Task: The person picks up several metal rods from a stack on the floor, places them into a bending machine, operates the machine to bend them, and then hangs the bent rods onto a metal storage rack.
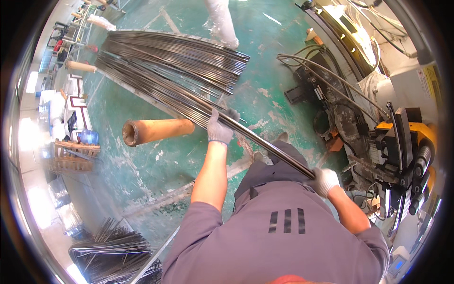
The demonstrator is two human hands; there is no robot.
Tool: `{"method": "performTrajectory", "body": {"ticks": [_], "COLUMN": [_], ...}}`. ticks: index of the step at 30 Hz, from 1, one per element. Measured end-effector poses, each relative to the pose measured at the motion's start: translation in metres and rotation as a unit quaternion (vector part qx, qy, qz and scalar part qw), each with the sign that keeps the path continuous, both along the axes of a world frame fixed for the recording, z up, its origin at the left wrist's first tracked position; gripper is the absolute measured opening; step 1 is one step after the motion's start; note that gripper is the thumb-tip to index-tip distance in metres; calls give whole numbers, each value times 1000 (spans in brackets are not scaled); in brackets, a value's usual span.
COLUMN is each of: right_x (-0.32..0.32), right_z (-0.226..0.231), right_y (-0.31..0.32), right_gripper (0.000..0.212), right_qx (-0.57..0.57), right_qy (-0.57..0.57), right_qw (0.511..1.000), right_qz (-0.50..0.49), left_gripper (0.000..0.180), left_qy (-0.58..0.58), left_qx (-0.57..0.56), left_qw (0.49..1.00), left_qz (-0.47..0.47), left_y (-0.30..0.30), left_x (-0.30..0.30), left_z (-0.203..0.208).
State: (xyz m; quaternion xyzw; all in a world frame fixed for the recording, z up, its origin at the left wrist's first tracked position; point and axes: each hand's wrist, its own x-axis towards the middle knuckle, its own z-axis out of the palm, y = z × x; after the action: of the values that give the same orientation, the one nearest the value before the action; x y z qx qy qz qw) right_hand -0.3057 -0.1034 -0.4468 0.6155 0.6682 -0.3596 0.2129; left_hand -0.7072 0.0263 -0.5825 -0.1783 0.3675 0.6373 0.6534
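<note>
A bundle of long, shiny metal rods [279, 152] slants across the front of my body; how many I cannot tell. My left hand [220, 128], in a light knit glove, is wrapped around the rods near their middle, thumb on the near side. At their lower right end my right hand [326, 181], gloved as well, is closed around them by my waist. The far part of the bundle runs over a wide spread of similar dark rods [170, 54], where it is hard to tell apart from them.
A thick brown cardboard tube [158, 131] lies below the spread rods. Machinery with hoses [340, 113] stands along the right. At lower left is a heap of thin rods [113, 251]; a wooden pallet [73, 155] is farther left. A whitish wrapped roll [221, 21] lies at the top.
</note>
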Motion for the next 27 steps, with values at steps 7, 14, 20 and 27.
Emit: {"method": "performTrajectory", "body": {"ticks": [7, 14, 20, 27], "right_x": [153, 311, 290, 368], "right_z": [-30, -26, -7, -36], "right_y": [-133, -279, -260, -334], "right_gripper": [29, 5, 9, 28], "right_qx": [220, 215, 383, 405], "right_qy": [-66, -187, -259, -385], "right_qw": [972, 936, 841, 632], "right_qz": [-48, -209, -280, -537], "left_gripper": [19, 15, 12, 11], "left_qy": [48, 7, 16, 15], "left_qx": [-25, 29, 140, 254], "left_qw": [992, 987, 968, 927], "left_qz": [-111, -160, -207, -277], "left_y": [-49, -33, 15, 56], "left_x": [87, 129, 136, 228], "left_z": [-33, 53, 116, 215]}}
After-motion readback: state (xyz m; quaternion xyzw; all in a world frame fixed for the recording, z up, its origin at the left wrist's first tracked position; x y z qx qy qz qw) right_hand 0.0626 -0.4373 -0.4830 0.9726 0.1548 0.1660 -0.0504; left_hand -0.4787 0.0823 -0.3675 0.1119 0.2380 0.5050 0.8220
